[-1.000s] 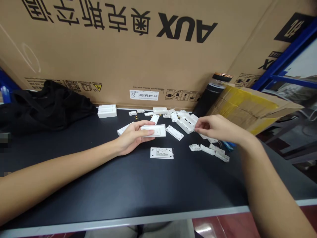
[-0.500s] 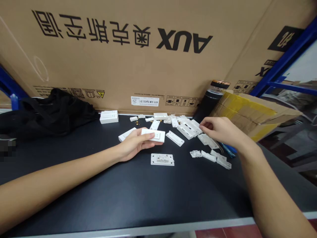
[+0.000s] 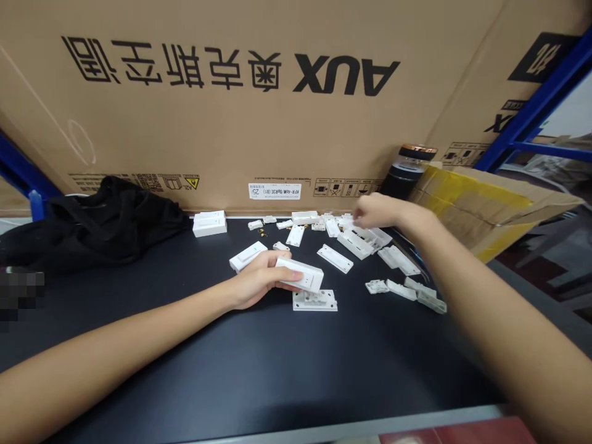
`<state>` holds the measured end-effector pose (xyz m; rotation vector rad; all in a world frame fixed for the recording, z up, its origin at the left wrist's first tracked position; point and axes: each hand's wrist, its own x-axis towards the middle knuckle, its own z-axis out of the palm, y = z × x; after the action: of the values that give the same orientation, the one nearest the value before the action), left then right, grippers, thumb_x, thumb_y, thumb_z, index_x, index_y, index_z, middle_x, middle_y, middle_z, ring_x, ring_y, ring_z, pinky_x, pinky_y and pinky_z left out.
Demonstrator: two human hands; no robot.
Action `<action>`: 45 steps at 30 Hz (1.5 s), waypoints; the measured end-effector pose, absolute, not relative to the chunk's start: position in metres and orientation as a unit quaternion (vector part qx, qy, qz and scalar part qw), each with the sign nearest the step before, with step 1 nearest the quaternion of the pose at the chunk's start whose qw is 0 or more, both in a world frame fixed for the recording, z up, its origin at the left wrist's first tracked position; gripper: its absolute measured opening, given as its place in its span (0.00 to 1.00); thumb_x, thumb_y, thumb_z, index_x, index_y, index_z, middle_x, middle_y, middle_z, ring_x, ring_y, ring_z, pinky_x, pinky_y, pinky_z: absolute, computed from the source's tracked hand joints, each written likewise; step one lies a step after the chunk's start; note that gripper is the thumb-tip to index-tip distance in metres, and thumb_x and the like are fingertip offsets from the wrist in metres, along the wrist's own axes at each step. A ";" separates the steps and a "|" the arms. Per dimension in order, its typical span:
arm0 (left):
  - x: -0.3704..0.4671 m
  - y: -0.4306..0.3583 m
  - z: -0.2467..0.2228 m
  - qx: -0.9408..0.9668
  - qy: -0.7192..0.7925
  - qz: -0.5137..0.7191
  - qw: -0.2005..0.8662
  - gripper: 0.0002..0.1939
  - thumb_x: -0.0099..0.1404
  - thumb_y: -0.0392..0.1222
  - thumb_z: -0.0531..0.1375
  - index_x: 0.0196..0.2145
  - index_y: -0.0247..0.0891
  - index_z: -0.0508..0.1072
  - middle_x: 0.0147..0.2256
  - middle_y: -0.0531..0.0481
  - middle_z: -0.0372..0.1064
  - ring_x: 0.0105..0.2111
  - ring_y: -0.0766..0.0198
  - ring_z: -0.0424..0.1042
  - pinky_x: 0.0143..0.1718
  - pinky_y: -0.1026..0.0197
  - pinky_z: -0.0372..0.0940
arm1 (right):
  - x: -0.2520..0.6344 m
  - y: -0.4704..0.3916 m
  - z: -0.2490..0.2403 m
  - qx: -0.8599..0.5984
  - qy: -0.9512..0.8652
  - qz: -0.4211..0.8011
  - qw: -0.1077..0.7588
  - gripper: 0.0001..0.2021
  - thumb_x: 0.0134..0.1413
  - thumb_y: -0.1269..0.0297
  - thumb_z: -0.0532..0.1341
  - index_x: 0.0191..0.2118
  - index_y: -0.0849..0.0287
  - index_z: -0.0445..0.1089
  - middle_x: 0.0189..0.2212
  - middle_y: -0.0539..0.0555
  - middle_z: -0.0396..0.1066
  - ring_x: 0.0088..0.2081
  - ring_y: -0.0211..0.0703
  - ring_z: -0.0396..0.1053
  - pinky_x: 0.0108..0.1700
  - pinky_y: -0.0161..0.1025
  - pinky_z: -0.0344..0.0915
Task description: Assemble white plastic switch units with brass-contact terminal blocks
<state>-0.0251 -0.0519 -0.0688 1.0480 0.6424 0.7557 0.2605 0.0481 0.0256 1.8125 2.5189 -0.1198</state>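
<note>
Here's my left hand (image 3: 259, 280) clasping a white casing (image 3: 311, 277) near a flat plate (image 3: 326, 304); my right hand (image 3: 382, 211), at the white parts (image 3: 355, 243), hides its grip, can't tell. Upside-down carton (image 3: 231, 132) lettering: AUX! Label (image 3: 274, 191): KFR-46W/BpR3E (B1)!

White parts (image 3: 335, 258) on black tabletop (image 3: 259, 370)

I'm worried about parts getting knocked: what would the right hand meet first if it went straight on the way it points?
Likely the white parts just ahead, though the right hand may pass above them; depth is unclear.
</note>
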 end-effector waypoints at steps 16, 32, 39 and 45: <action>-0.028 -0.049 -0.068 0.432 0.256 0.449 0.739 0.12 0.55 0.43 0.70 0.32 0.31 0.80 0.31 0.44 0.79 0.32 0.55 0.82 0.28 0.68 0.72 | 0.299 -0.023 0.003 0.540 0.781 -0.252 0.187 0.13 0.36 0.60 0.69 0.32 0.57 0.73 0.22 0.46 0.65 0.25 0.38 0.61 0.25 0.36 0.54; -0.030 -0.046 -0.066 0.369 0.281 0.540 0.702 0.12 0.52 0.44 0.70 0.29 0.31 0.81 0.27 0.43 0.78 0.25 0.60 0.78 0.23 0.67 0.71 | 0.333 -0.016 0.005 0.630 0.767 -0.118 0.014 0.20 0.53 0.42 0.62 0.35 0.55 0.75 0.27 0.52 0.74 0.28 0.45 0.70 0.30 0.40 0.61; -0.029 -0.047 -0.066 0.378 0.285 0.530 0.704 0.12 0.51 0.44 0.71 0.29 0.31 0.80 0.26 0.44 0.78 0.24 0.60 0.78 0.22 0.68 0.70 | 0.306 -0.008 -0.014 0.585 0.804 -0.100 -0.042 0.26 0.56 0.36 0.60 0.42 0.56 0.76 0.38 0.56 0.78 0.35 0.49 0.74 0.36 0.41 0.66; -0.028 -0.049 -0.067 0.384 0.286 0.527 0.702 0.12 0.51 0.45 0.71 0.29 0.32 0.79 0.25 0.46 0.77 0.24 0.61 0.77 0.22 0.68 0.69 | 0.319 0.008 -0.028 0.618 0.777 -0.003 -0.122 0.19 0.67 0.56 0.50 0.46 0.60 0.74 0.48 0.63 0.77 0.48 0.55 0.74 0.49 0.45 0.67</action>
<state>-0.0277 -0.0489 -0.0666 0.8557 0.6358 1.1717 0.3187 0.0083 -0.0276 2.1072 2.6502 -0.0101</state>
